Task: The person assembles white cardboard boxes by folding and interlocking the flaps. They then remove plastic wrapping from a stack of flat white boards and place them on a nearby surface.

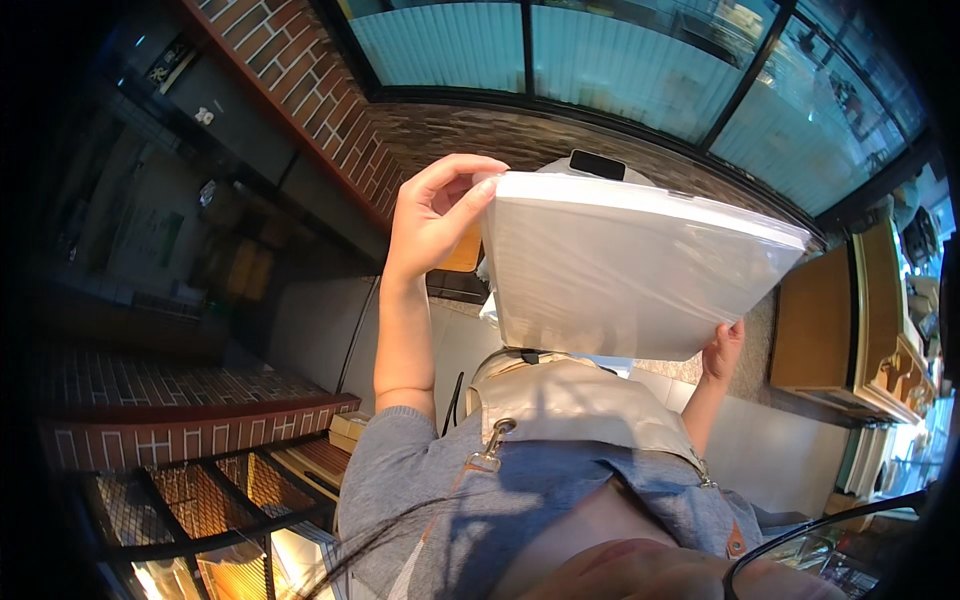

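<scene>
A large flat pale packet [630, 270], wrapped in shiny clear film, is held up in front of my body. Along its far top edge runs a brighter white strip. My left hand [440, 215] pinches the top left corner between thumb and fingers. Lower down on the other side, my right hand [722, 350] grips the packet's near right edge; part of that hand is behind the packet. What the packet contains cannot be made out. I wear a beige apron [580, 405] over a grey top.
Past the packet, a dark phone [598, 164] lies on a pale surface. Framed windows [620, 70] and a brick wall [300, 80] stand beyond. To the right is a wooden cabinet [815, 310]. A black-framed mesh rack [190, 510] stands at lower left.
</scene>
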`<state>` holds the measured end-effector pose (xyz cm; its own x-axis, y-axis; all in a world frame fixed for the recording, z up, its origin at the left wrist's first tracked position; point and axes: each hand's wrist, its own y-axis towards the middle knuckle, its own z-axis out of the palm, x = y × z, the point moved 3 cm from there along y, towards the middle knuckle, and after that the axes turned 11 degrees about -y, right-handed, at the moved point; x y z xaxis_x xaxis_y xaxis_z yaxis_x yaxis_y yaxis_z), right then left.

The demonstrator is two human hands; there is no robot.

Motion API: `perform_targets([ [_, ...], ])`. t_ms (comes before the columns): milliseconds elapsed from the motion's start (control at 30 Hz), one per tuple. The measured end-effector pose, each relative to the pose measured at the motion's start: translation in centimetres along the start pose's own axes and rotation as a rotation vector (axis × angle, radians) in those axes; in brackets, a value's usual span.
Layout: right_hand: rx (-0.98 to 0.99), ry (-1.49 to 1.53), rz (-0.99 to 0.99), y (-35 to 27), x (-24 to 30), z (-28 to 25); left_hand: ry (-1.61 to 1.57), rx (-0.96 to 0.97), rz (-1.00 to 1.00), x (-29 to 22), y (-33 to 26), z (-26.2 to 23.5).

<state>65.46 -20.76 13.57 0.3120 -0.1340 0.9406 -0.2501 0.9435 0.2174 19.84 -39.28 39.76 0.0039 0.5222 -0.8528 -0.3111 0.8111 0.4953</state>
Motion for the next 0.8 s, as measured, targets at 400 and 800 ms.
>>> perform_targets([
  [400, -0.023, 0.058, -0.043, 3.0, 0.9, -2.1, 0.504, 0.211, 0.117, -6.3, 0.2, 2.0],
  [800, 0.033, 0.082, -0.083, 2.9, 0.1, -4.1, 0.666, 0.244, 0.161, -5.9, 0.4, 4.6],
])
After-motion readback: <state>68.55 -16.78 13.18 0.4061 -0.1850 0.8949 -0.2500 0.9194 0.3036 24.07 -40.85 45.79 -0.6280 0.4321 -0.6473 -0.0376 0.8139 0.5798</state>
